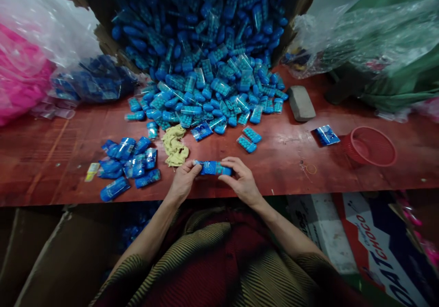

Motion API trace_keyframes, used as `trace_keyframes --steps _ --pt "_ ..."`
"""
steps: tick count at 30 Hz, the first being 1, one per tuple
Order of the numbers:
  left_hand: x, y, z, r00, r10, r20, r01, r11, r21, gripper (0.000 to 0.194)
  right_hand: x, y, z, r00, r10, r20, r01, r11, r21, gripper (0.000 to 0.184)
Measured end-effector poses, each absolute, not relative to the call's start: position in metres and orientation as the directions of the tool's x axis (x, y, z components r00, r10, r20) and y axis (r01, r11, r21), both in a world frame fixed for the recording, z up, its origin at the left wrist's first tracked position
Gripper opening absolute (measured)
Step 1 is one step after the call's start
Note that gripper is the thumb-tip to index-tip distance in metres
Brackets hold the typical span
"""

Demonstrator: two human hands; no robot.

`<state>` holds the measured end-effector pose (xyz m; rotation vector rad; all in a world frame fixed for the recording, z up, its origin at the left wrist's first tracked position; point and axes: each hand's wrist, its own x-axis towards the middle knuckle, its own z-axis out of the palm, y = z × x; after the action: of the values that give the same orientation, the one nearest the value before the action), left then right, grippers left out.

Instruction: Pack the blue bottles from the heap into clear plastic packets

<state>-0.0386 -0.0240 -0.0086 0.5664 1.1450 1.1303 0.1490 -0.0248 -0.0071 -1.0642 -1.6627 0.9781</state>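
Note:
Between my two hands, just above the table's front edge, is a small clear candy container [224, 169] with blue ends and blue balls inside. A printed blue sleeve [207, 167] covers its left part. My left hand [184, 179] pinches the sleeve end between thumb and finger. My right hand [243, 179] grips the container's blue right end. Left of my hands lies a pile of containers in printed blue sleeves [132, 161]. Two unsleeved containers [249, 139] rest beyond my right hand. A flat stack of printed sleeves [201, 131] lies near the crumpled yellow cloth [175, 145].
A large heap of unsleeved containers [206, 92] spills from a cardboard box [298, 10] at the back. To the right are a grey block [302, 103], a blue packet [327, 135] and a red plastic basket [368, 146]. Plastic bags [92, 78] line the left.

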Motion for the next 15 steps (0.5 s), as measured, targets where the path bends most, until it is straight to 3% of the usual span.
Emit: trace_keyframes --steps 4,9,12,15 --pt "-0.030 -0.018 -0.007 -0.047 0.842 -0.537 -0.570 0.419 0.707 0.031 0.138 -0.032 -0.021 -0.177 0.905 0.388 0.363 0.426 -0.829 0.030" --pt "-0.017 -0.014 0.001 -0.066 0.779 -0.624 -0.739 0.383 0.555 0.010 0.126 -0.031 -0.037 -0.155 0.843 0.515 0.433 0.526 -0.732 0.035" --pt "-0.010 -0.012 0.007 -0.072 0.733 -0.677 -0.772 0.389 0.503 0.006 0.119 -0.030 -0.035 -0.154 0.855 0.495 0.403 0.511 -0.759 0.037" --pt "-0.010 -0.010 0.010 -0.038 0.707 -0.706 -0.778 0.422 0.465 0.009 0.120 -0.027 -0.026 -0.210 0.896 0.392 0.252 0.437 -0.864 0.033"
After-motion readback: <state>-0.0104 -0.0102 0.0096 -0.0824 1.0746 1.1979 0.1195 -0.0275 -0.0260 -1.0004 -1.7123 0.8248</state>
